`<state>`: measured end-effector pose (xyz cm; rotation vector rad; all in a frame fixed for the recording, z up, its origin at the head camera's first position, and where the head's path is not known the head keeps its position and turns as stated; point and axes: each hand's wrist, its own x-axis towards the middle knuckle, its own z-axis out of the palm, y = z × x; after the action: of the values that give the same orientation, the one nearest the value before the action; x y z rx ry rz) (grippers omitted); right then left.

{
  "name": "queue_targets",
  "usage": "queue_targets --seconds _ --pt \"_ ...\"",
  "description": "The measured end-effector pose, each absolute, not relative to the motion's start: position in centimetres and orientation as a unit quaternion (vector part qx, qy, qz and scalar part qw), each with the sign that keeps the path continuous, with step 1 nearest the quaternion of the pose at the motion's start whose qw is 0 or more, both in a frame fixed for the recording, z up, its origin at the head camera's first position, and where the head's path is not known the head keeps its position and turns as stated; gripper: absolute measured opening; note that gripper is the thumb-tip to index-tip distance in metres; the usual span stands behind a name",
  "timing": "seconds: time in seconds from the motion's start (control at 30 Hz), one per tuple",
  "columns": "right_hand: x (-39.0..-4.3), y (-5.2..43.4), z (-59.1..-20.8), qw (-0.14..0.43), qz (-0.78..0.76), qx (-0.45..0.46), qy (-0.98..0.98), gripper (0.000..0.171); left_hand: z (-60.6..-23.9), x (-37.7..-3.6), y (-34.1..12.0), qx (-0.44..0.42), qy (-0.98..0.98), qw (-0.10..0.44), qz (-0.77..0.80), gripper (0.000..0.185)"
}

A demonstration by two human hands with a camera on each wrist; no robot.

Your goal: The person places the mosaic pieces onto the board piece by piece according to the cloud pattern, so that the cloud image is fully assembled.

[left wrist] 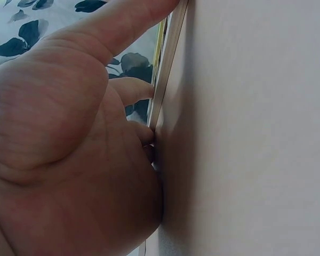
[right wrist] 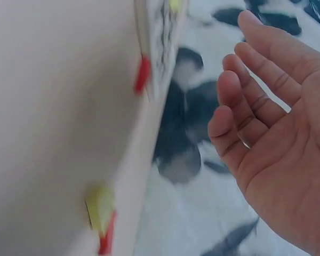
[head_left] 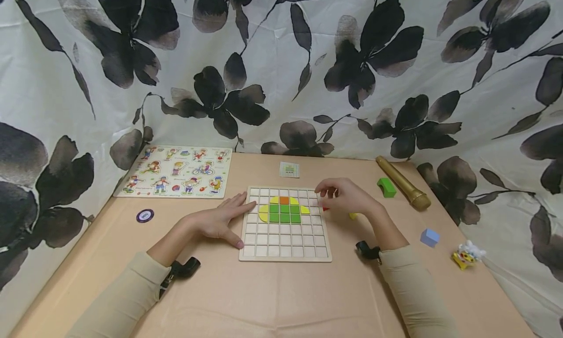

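Your left hand (head_left: 218,221) lies flat on the counter (head_left: 272,299), fingers straight, touching the left edge of the grid board (head_left: 285,242). Your right hand (head_left: 347,196) hovers over the board's right edge with loose, empty fingers, just above a red piece (head_left: 325,209). Green, yellow and orange pieces (head_left: 284,210) sit in the board's top rows.

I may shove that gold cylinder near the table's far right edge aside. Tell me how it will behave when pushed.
The gold cylinder lies on its side on the table, so it will probably roll if pushed across its length. One end looks wider, so it may curve rather than roll straight. It looks rigid, and its smooth sheen suggests it could slip under the fingers.
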<state>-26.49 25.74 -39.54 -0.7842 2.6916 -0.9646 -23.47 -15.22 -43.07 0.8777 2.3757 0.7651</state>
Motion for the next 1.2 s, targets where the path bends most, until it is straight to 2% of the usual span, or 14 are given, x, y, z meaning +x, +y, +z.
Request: queue_targets --seconds 0.13,0.5,0.7,1.2 --pt "-26.7 28.4 -38.9 0.084 -0.311 -0.244 0.915 0.032 -43.1 -23.5 -15.3 0.320 0.871 0.246 0.279 0.118" --pt "-26.6 32.7 -39.8 0.177 -0.283 -0.196 0.922 0.024 -43.0 -23.4 -15.3 0.318 0.870 0.247 0.283 0.117" --pt "-26.5 33.0 -40.2 0.207 -0.264 -0.180 0.925 0.027 -43.0 -23.3 -15.2 0.319 0.872 0.244 0.281 0.117" --pt "-26.9 31.9 -41.1 0.211 -0.274 -0.209 0.915 0.023 -43.0 -23.3 -15.2 0.319 0.871 0.246 0.282 0.117"
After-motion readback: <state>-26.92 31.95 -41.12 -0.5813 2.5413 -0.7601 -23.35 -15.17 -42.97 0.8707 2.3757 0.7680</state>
